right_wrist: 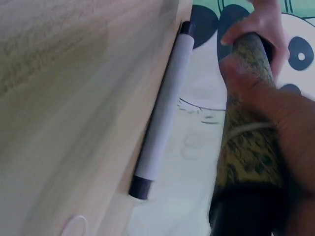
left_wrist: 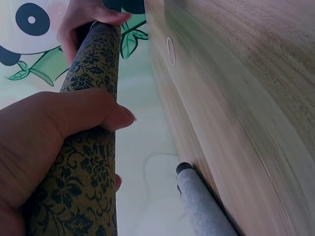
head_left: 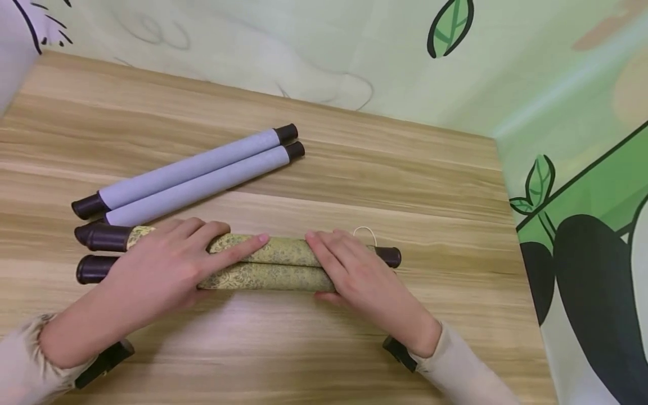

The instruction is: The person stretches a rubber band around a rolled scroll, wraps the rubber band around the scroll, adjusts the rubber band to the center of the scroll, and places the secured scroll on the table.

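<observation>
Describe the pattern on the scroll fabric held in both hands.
Dark flowers and curling stems on yellowish-brown scroll fabric; clearest in the left wrist view.

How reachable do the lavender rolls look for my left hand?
Probably yes: the lavender rolls lie mostly unblocked just beyond your left hand, which would first need to release the patterned rolls.

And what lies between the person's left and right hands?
The patterned middle stretch of two side-by-side yellow rolls lies between the left hand and right hand, as the head view shows.
</observation>
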Available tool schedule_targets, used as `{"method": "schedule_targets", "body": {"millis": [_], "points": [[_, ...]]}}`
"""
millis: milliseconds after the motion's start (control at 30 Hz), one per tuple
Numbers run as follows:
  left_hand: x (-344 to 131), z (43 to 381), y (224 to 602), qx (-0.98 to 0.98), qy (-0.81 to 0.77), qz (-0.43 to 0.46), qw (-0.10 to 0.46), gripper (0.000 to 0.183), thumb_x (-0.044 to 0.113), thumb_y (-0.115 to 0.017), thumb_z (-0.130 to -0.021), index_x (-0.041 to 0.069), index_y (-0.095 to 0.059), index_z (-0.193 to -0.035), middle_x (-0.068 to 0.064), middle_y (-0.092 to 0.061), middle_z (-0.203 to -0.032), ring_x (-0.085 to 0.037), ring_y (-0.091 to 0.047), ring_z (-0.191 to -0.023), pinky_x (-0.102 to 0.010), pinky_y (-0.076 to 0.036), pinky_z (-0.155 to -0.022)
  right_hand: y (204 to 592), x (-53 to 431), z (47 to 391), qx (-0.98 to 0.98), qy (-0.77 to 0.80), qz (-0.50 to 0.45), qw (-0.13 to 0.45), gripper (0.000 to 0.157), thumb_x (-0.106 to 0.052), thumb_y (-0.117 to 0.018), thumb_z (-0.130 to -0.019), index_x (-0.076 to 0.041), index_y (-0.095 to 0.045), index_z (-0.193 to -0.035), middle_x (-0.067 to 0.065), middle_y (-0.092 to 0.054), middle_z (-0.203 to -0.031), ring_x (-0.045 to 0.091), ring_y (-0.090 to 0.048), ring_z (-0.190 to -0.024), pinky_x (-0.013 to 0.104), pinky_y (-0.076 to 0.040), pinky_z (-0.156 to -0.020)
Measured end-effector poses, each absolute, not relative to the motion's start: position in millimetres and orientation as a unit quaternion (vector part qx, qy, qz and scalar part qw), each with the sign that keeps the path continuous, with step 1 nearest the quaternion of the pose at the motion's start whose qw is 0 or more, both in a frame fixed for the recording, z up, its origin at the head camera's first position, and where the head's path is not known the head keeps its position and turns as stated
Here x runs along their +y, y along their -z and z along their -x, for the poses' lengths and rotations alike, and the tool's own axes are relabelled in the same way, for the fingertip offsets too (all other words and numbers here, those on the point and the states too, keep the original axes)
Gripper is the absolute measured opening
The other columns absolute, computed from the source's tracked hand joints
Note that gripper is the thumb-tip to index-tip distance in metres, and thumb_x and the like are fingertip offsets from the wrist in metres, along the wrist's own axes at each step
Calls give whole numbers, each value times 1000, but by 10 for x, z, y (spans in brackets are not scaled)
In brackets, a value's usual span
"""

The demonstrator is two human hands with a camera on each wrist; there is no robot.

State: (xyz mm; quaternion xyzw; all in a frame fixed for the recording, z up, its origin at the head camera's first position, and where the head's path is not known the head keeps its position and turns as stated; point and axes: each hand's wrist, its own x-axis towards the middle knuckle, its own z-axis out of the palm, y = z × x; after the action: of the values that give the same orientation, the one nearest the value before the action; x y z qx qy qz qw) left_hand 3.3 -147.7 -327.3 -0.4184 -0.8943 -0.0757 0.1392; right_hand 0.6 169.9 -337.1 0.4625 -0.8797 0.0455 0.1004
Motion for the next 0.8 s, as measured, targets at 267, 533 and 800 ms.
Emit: {"method": "schedule_targets", "body": {"millis": [267,533,800], "points": [[-1604,-36,3275,-901,95,399,138,107,4,-84,-58,35,-40,-151,-13,-65,-108,-33,-64,-86,-44,-55,-67,3337,1938,37,-898,-56,-419,119,107,-44,-91,-61,3,-43,-144,16,-61,-133,29,-59,-124,44,-41,-116],[-1486,-85,3288,-898,95,408,133,112,13,-91,-55,34,-39,-151,-14,-66,-107,-34,-64,-90,-47,-56,-78,3366,1689,-38,-881,-31,-452,137,99,-41,-90,-66,2,-44,-143,13,-61,-132,25,-61,-120,37,-40,-118],[-1529,-99,3262,-904,94,394,135,112,5,-87,-55,35,-39,-151,-14,-65,-108,-35,-64,-90,-47,-56,-76,3324,1813,-32,-892,-75,-432,115,107,-46,-87,-67,3,-39,-147,17,-56,-140,29,-56,-128,41,-42,-115]]}}
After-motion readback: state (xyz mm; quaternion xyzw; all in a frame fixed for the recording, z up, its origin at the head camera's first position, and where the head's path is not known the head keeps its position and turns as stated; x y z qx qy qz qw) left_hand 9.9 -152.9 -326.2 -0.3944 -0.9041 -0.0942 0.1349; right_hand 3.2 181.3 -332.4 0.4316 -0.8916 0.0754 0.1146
